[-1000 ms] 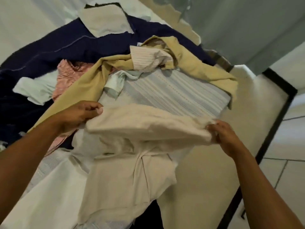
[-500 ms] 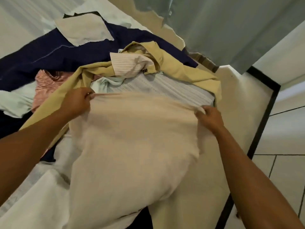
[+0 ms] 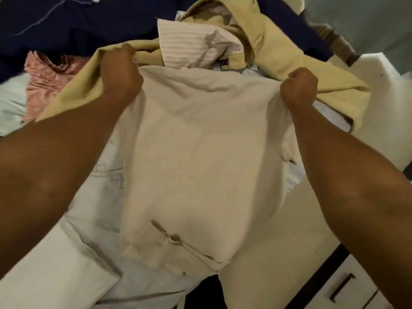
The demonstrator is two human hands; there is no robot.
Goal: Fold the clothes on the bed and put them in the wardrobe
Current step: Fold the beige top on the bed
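I see the bed (image 3: pixel 278 259) filling most of the view, its pale cover bare at 5 o'clock. Navy cloth (image 3: pixel 73 25) spreads over 10 to 12 o'clock, largest item in the heap. The beige garment (image 3: pixel 200 157) is next, dead centre, hanging down toward 6 o'clock, stretched flat between both hands, a knotted tie near its lower hem. White sheet-like cloth (image 3: pixel 55 270) lies at 7 o'clock, partly under the beige piece. Mustard-yellow garment (image 3: pixel 278 54) runs from 9 o'clock up and across to 2 o'clock, behind the hands. Striped whitish shirt (image 3: pixel 189 41) sits at 12 o'clock, on the yellow one. Pink crumpled cloth (image 3: pixel 44 76) at 10 o'clock, touching the yellow edge. Pale mint cloth (image 3: pixel 11 101) at 9 o'clock, cut off by the frame.

Left hand (image 3: pixel 120 72), at 11 o'clock, is fisted tight on the beige garment's top left corner. Right hand (image 3: pixel 298 88), at 1 o'clock, is fisted on the top right corner. Both forearms are bare. Dark handle (image 3: pixel 341 288) on a white front at 4 o'clock, beside the bed.
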